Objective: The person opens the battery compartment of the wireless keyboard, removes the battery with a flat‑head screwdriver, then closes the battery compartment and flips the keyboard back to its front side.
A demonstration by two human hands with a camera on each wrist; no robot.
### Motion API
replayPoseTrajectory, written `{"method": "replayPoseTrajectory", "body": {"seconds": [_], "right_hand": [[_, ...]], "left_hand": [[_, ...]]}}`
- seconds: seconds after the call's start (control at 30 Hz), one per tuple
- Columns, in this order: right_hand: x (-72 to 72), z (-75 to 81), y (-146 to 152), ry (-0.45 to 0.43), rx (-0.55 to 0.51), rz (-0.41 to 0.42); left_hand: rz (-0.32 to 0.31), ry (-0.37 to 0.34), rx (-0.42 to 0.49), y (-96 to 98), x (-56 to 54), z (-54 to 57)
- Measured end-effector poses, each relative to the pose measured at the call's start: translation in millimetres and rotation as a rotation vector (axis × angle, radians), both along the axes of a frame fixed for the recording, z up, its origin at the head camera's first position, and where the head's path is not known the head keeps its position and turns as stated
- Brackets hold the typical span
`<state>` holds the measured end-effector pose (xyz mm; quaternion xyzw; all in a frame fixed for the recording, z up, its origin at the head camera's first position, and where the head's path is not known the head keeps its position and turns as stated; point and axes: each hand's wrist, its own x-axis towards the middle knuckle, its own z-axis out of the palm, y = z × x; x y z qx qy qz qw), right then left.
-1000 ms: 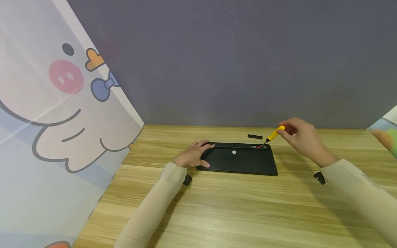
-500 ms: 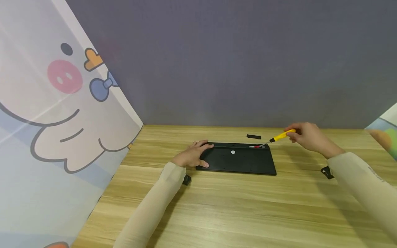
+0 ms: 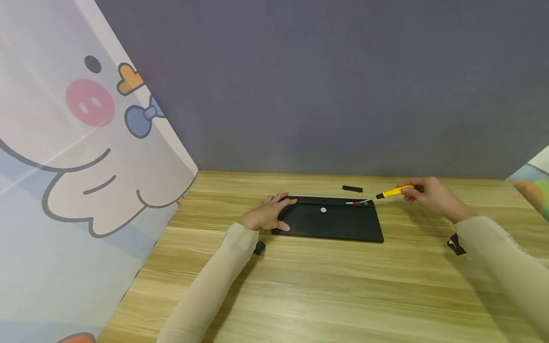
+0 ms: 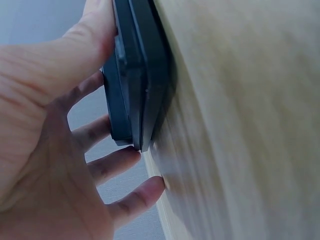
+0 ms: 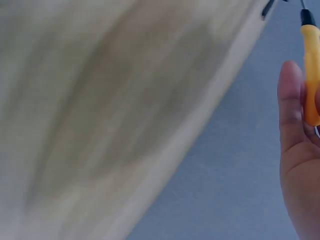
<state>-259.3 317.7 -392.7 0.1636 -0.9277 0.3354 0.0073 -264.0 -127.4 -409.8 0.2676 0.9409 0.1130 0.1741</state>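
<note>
A black keyboard (image 3: 330,222) lies underside up, a small white round sticker on it. Its battery slot, by the far right corner, shows a red and white battery (image 3: 354,203). My left hand (image 3: 268,215) rests spread on the keyboard's left end, thumb and index finger on top. In the left wrist view, the other fingers of that hand (image 4: 65,145) extend beside the keyboard's end (image 4: 132,75). My right hand (image 3: 431,195) pinches the yellow handle of a screwdriver (image 3: 392,192), tilted low, its shaft tip at the battery. The right wrist view shows the handle (image 5: 312,75) between thumb and fingers.
A small black battery cover (image 3: 352,188) lies on the wooden table (image 3: 300,290) just behind the keyboard. A grey partition (image 3: 317,95) rises along the table's far edge, and a cartoon-printed panel (image 3: 141,190) stands on the left.
My right hand has moved right and slightly down, bringing the screwdriver from a steep angle to a flatter one, its tip still at the battery. My left hand and the keyboard stay put.
</note>
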Motion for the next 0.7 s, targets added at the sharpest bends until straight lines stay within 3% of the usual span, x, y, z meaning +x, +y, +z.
{"method": "replayPoseTrajectory", "body": {"seconds": [0.27,0.7], "right_hand": [[-1.1,-19.8,9,0.005,-0.036,0.006],[-2.0,-26.6,11,-0.078,-0.048,0.041]], "left_hand": [[0.003,-0.009,0.002,1.6,-1.7,-0.6],[0.002,-0.023,0.001,1.8,-1.6,0.9]]}}
